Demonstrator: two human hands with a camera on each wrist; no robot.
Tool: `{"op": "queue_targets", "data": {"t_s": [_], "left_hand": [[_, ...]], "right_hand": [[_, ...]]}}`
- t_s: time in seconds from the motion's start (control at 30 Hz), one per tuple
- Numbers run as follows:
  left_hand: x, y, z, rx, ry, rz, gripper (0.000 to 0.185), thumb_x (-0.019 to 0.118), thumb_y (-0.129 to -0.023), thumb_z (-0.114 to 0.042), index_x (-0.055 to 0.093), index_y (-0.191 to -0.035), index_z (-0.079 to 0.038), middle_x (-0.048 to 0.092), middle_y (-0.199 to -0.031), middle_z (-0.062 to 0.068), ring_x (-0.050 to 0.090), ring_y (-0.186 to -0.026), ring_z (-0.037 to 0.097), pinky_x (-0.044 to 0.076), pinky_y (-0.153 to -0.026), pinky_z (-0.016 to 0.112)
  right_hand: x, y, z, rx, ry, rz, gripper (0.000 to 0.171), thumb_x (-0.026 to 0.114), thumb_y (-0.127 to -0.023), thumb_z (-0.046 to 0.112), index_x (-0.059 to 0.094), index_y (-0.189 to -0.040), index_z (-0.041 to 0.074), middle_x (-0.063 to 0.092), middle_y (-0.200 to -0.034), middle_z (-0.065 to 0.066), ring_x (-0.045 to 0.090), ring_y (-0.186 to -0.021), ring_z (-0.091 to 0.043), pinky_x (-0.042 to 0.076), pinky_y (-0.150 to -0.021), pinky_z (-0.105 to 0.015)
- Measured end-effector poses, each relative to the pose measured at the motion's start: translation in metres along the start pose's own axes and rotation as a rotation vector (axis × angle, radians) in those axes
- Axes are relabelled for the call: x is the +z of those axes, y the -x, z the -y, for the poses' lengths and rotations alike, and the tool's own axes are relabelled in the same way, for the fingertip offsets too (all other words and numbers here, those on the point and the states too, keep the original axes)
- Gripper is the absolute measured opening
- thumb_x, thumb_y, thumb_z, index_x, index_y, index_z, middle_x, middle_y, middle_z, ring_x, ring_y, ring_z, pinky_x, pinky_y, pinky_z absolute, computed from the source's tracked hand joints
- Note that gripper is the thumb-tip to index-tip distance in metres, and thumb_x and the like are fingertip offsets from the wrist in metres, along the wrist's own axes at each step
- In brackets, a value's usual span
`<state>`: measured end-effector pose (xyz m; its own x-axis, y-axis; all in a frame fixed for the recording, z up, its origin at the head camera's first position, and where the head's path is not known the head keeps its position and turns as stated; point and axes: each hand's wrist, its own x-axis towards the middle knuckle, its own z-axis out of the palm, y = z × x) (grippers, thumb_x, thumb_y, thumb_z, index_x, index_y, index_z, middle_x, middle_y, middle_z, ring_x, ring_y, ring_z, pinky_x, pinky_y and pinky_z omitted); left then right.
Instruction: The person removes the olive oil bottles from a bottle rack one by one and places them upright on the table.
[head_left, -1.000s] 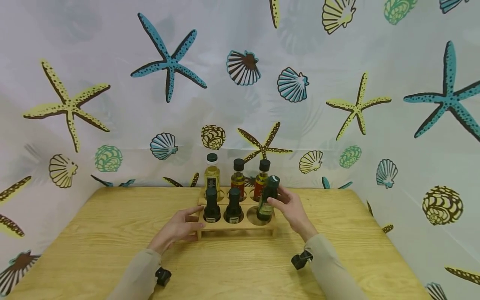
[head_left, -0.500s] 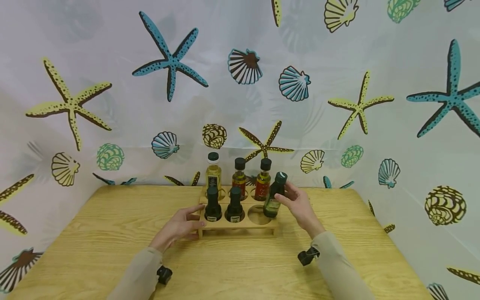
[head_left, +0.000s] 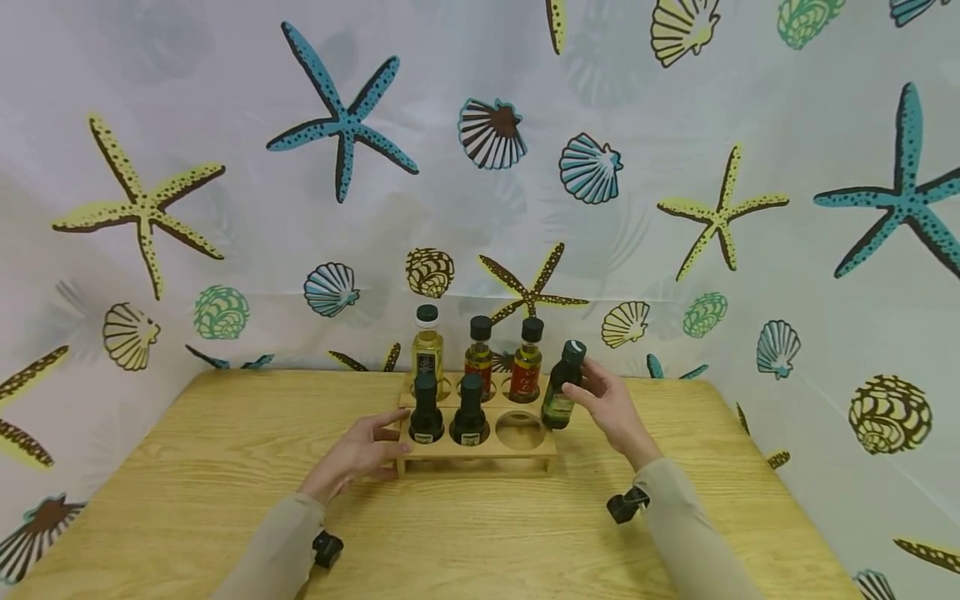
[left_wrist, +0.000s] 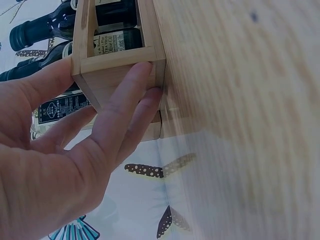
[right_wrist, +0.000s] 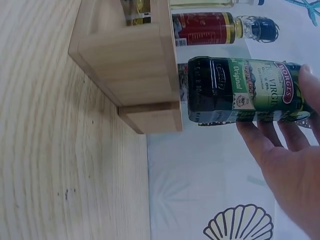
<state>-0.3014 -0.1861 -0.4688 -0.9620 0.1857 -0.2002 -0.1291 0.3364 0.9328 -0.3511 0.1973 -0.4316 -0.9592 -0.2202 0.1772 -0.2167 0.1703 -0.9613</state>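
My right hand (head_left: 611,412) grips a dark green olive oil bottle (head_left: 558,398), with fingers and thumb around its upper part. The bottle tilts slightly and hangs just beyond the right end of the wooden bottle rack (head_left: 480,451). In the right wrist view, the label of the olive oil bottle (right_wrist: 260,85) faces the camera, and its base is raised above the table. My left hand (head_left: 360,454) rests on the rack's left end; in the left wrist view its extended fingers (left_wrist: 127,90) touch the end panel. The front right hole of the rack (head_left: 521,431) holds no bottle.
Two dark bottles (head_left: 469,417) stand in the rack's front row. Behind them are a pale yellow oil bottle (head_left: 427,354) and two red-labelled bottles (head_left: 526,371). The wooden table (head_left: 480,533) meets a patterned cloth backdrop (head_left: 480,208) behind the rack.
My right hand has lifted the olive oil bottle out of the front right hole and moved it rightward, past the rack's end. The left hand stays against the rack.
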Motion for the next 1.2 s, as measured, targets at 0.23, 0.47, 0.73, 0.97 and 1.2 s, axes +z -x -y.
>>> {"op": "queue_targets", "data": {"t_s": [0.23,0.47,0.73,0.97,1.2], "left_hand": [[-0.001,0.002,0.000,-0.003,-0.010,0.003,0.068,0.066,-0.094,-0.016,0.034,-0.154,-0.017,0.039,-0.147,0.031,0.058,-0.121,0.040,0.058,-0.085,0.048],[-0.001,0.002,-0.002,-0.007,-0.012,0.007,0.068,0.065,-0.095,-0.014,0.032,-0.155,-0.016,0.039,-0.147,0.031,0.057,-0.122,0.041,0.058,-0.086,0.049],[0.000,0.002,-0.002,-0.001,-0.015,0.011,0.068,0.064,-0.095,-0.013,0.032,-0.155,-0.015,0.037,-0.148,0.032,0.055,-0.123,0.044,0.058,-0.085,0.049],[-0.001,0.002,-0.002,0.007,-0.005,0.022,0.069,0.064,-0.095,-0.013,0.031,-0.155,-0.015,0.037,-0.148,0.033,0.055,-0.123,0.044,0.058,-0.084,0.050],[-0.001,0.001,-0.001,0.017,-0.014,0.015,0.068,0.064,-0.095,-0.013,0.032,-0.155,-0.015,0.038,-0.147,0.032,0.054,-0.123,0.044,0.059,-0.084,0.048]], "right_hand": [[-0.009,-0.003,-0.001,0.003,0.034,-0.007,0.071,0.063,-0.097,0.017,0.025,-0.156,0.006,0.033,-0.156,-0.020,0.037,-0.142,-0.037,0.030,-0.117,-0.054],[-0.016,-0.007,-0.005,0.023,0.057,-0.008,0.074,0.064,-0.097,0.019,0.023,-0.157,0.008,0.032,-0.157,-0.019,0.037,-0.142,-0.036,0.030,-0.117,-0.054],[-0.025,-0.014,-0.013,0.057,0.116,-0.002,0.077,0.062,-0.098,0.020,0.015,-0.158,0.007,0.025,-0.159,-0.023,0.032,-0.144,-0.041,0.030,-0.116,-0.056],[-0.032,-0.022,-0.023,0.043,0.157,0.006,0.072,0.064,-0.097,0.024,0.026,-0.156,0.013,0.035,-0.155,-0.020,0.038,-0.141,-0.040,0.033,-0.114,-0.057],[-0.039,-0.032,-0.033,0.013,0.209,0.019,0.072,0.067,-0.095,0.026,0.030,-0.155,0.014,0.040,-0.152,-0.018,0.040,-0.139,-0.038,0.037,-0.112,-0.057]]}}
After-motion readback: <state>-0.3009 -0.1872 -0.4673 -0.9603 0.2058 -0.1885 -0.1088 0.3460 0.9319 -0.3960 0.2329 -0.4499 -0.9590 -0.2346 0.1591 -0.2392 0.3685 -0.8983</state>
